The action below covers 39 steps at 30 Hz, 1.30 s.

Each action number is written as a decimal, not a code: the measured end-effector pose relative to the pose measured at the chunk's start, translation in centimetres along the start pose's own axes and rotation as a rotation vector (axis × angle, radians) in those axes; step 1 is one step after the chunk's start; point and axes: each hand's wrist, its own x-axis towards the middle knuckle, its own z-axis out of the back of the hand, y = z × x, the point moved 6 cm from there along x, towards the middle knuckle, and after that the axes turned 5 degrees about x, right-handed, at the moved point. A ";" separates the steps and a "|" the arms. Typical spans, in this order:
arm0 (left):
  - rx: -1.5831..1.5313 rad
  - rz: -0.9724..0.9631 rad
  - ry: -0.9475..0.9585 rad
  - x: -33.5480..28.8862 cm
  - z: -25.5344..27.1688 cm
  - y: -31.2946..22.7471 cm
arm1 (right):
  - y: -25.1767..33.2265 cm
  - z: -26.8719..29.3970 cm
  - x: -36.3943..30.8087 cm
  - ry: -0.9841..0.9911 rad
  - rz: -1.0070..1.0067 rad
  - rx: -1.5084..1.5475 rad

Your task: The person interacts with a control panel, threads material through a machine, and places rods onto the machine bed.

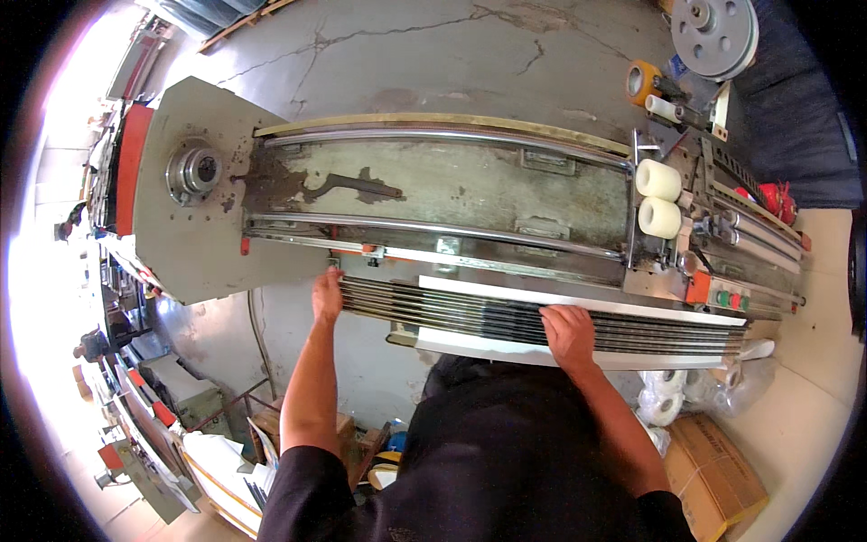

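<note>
Several long, thin dark metal rods [433,305] lie side by side in a row. Under them is a white sheet or board [488,350], showing along both long sides. At the rods' left ends is my left hand [327,295], its fingers drawn together against the end of the row. Whatever may be between its fingertips is too small to make out. My right hand [569,335] rests across the row right of its middle, with fingers bent together over the rods. Its fingertips are partly hidden.
Beyond the rods stands a long grey machine with two steel rails [433,229] and a round chuck [194,170]. A hooked wrench [352,186] lies on its bed. White rollers [658,181] and a button box [722,294] sit at its right. A cardboard box [713,474] stands lower right.
</note>
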 end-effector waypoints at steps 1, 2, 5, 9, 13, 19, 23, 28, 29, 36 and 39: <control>0.108 -0.045 0.034 -0.1 0.4 -0.8 | 0.4 -0.5 -0.1 0.008 0.007 0.016; 0.207 -0.098 0.075 -0.1 0.5 -2.5 | 0.4 -0.4 -0.1 0.012 0.010 0.019; 0.203 -0.125 0.133 -0.6 0.6 -4.1 | 0.5 -0.1 -0.1 0.018 0.015 0.035; 0.240 -0.187 0.094 -0.8 1.1 -2.7 | 1.6 -0.4 0.2 0.061 0.033 0.040; -0.082 -0.149 0.043 -2.1 2.1 -2.3 | 2.8 -0.9 0.5 0.079 0.060 0.028; -0.314 -0.084 0.038 -6.6 6.8 -7.5 | 2.9 -0.4 1.5 0.214 0.087 0.002; -0.586 0.003 0.009 -8.3 7.1 -6.9 | 3.4 1.1 2.1 0.267 0.082 0.108; -0.609 0.051 0.037 -9.2 6.8 -12.4 | 4.1 8.6 2.4 0.185 0.097 0.083; -0.601 0.025 0.052 -9.2 6.1 -14.4 | 3.5 10.3 2.3 0.145 0.109 0.035; -0.861 -0.066 0.178 -10.3 1.7 -26.4 | -3.0 23.1 4.9 -0.023 0.127 -0.178; -0.902 -0.048 0.155 -11.4 0.3 -32.3 | -6.7 27.4 6.3 -0.072 0.147 -0.221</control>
